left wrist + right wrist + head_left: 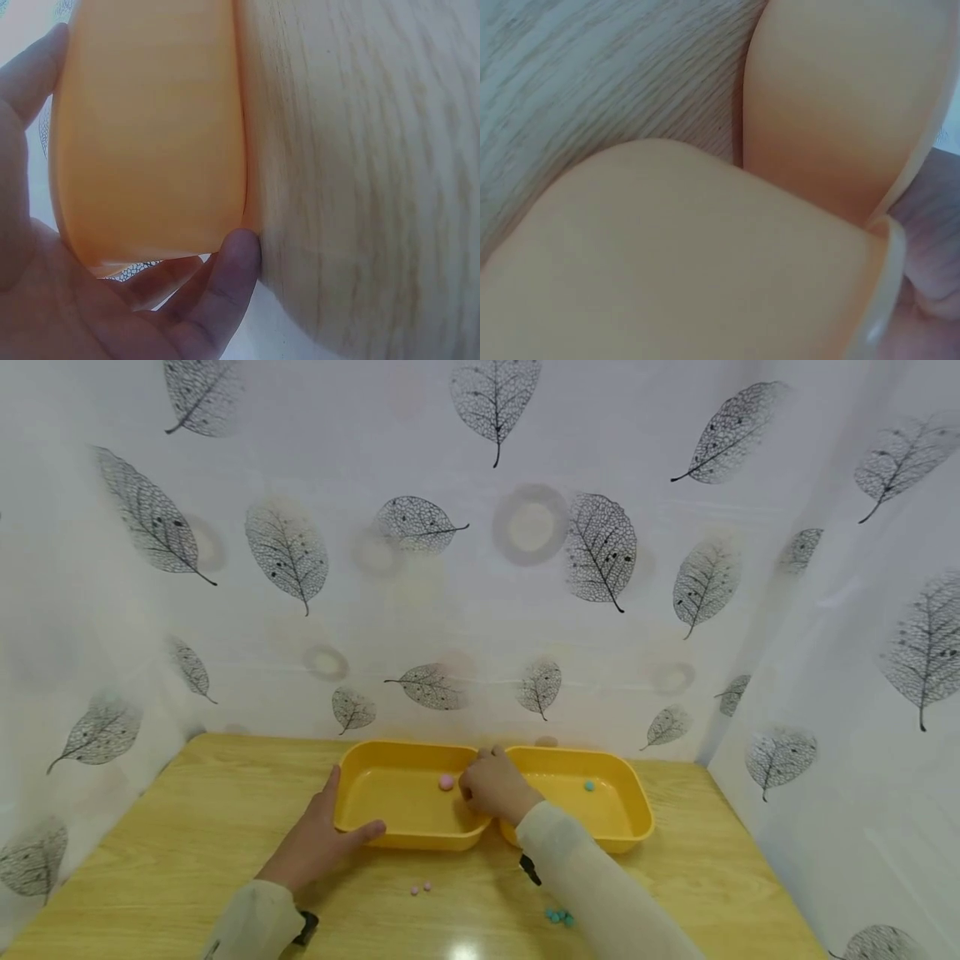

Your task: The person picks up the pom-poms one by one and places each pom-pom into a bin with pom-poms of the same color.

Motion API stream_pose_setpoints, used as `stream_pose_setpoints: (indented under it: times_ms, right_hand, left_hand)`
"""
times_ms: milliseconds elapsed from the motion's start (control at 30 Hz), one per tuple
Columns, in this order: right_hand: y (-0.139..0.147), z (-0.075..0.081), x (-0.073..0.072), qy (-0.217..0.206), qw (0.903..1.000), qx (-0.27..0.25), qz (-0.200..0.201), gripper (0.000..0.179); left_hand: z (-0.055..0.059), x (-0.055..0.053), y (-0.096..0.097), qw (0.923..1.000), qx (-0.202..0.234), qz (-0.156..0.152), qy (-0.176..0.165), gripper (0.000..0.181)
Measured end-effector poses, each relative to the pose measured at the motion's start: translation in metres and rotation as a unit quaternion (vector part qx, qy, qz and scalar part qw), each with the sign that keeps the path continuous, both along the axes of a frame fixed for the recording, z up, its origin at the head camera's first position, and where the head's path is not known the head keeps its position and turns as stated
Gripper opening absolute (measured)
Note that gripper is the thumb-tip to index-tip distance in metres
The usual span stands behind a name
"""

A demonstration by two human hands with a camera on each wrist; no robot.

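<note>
My left hand (318, 835) grips the left end of the left yellow tray (420, 842), its thumb over the near rim. In the left wrist view the curled fingers (236, 255) reach the lower corner of the tray wall. A pink ball (446, 782) lies inside this tray. Right beside that ball, my right hand (497, 787) reaches over the tray's right end with its fingers bent downward. The fingertips are hidden, and I cannot tell whether they hold anything. In the right yellow tray (637, 835) lies a teal ball (589, 786).
Two small pink balls (414, 890) lie on the wooden table (150, 860) in front of the left tray. Several small teal balls (558, 917) are clustered near my right sleeve (592, 877). A white leaf-print curtain (480, 610) rises behind the trays and along both sides.
</note>
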State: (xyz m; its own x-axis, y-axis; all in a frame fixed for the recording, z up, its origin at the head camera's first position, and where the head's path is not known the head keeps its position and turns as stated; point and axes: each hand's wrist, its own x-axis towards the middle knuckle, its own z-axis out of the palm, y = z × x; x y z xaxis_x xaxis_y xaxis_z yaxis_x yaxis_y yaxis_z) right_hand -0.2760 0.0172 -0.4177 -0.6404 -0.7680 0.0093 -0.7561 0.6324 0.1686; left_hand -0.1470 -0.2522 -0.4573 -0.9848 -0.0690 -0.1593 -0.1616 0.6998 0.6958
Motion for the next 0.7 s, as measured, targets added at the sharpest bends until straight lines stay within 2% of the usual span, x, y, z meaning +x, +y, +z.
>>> stream_pose_setpoints:
  times_ms: [133, 300, 400, 567, 700]
  right_hand:
    - [0.006, 0.001, -0.002, -0.029, 0.9989, -0.036, 0.008, 0.022]
    - [0.018, 0.005, 0.003, -0.046, 0.9908, -0.124, 0.027, 0.009]
    - [0.027, 0.011, 0.014, -0.041, 0.9841, -0.171, 0.025, 0.005]
    - [0.042, 0.017, 0.039, -0.057, 0.9739, -0.22, -0.01, 0.01]
    - [0.05, 0.015, 0.059, -0.068, 0.9629, -0.261, -0.013, 0.007]
  left_hand:
    - [0.002, 0.0, 0.001, 1.0, -0.001, -0.001, 0.0, 0.129]
    - [0.003, 0.0, 0.002, 1.0, -0.002, -0.003, 0.002, 0.129]
    - [0.002, 0.0, 0.001, 1.0, -0.001, -0.004, 0.004, 0.129]
    - [0.0, 0.0, 0.001, 1.0, -0.001, -0.007, 0.002, 0.129]
    - [-0.002, -0.001, 0.0, 1.0, -0.003, -0.007, 0.004, 0.129]
